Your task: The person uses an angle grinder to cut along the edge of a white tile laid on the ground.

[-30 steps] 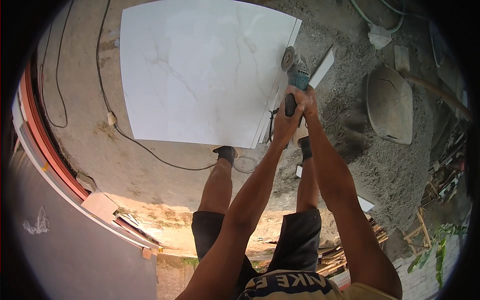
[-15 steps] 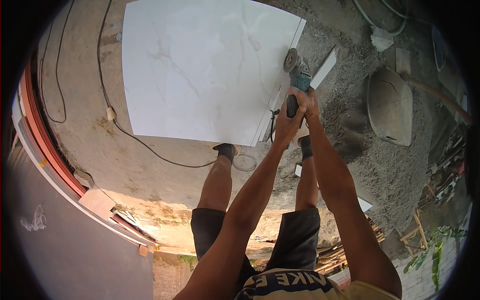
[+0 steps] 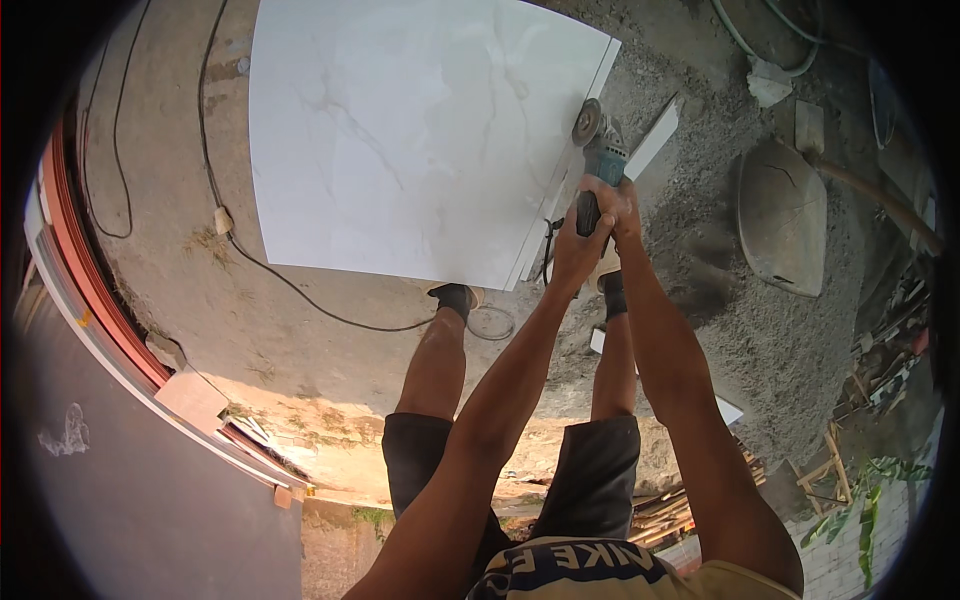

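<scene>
Both my hands are wrapped round a teal and black angle grinder [image 3: 605, 163]. My left hand [image 3: 578, 245] grips its black rear handle, and my right hand [image 3: 618, 208] closes round the body just ahead of it. The grinder's round disc [image 3: 587, 122] stands at the right edge of a large white marbled tile [image 3: 400, 140], which lies flat on the ground. A narrow strip runs along that edge, marked off by a thin line. Whether the disc touches the tile I cannot tell. A black cord [image 3: 548, 240] hangs by the grinder's rear end.
My feet stand at the tile's near edge. A power cable with a pale connector [image 3: 222, 220] snakes along the left. To the right lie a white tile offcut [image 3: 655, 138], grey gravel [image 3: 690, 200] and a shovel [image 3: 783, 220]. Wood scraps [image 3: 670, 515] lie at the lower right.
The whole view has shifted slightly, moving the tile a little right in the picture. Both hands keep their hold on the angle grinder, whose place along the tile's edge looks nearly the same.
</scene>
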`<state>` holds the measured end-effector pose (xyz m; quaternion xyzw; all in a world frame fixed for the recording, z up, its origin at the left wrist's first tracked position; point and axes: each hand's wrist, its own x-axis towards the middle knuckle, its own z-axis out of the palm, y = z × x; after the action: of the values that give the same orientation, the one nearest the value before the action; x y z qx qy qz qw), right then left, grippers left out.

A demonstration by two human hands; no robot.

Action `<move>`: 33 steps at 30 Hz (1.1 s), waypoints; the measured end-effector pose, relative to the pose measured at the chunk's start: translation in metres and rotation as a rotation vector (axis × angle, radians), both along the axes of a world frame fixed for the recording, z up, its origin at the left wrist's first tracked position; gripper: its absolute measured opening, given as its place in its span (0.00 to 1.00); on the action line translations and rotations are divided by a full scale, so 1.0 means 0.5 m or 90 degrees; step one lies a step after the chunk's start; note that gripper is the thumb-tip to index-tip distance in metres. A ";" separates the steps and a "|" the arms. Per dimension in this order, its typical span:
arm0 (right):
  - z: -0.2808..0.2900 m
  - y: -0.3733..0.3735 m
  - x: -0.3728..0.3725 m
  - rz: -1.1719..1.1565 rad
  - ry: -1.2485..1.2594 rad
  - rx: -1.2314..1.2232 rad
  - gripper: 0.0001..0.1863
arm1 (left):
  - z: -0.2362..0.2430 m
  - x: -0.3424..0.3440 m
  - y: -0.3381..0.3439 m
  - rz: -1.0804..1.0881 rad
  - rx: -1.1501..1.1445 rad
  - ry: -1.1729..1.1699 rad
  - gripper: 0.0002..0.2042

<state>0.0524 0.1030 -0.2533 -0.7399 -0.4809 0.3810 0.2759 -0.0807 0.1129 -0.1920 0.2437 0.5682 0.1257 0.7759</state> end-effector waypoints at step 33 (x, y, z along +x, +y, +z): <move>0.004 -0.064 -0.025 0.061 0.060 -0.028 0.44 | -0.004 -0.034 -0.057 0.044 0.065 0.008 0.29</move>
<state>0.0397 0.0709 -0.2515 -0.7034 -0.4936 0.4385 0.2634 -0.0975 0.0845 -0.1942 0.2644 0.5740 0.1797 0.7539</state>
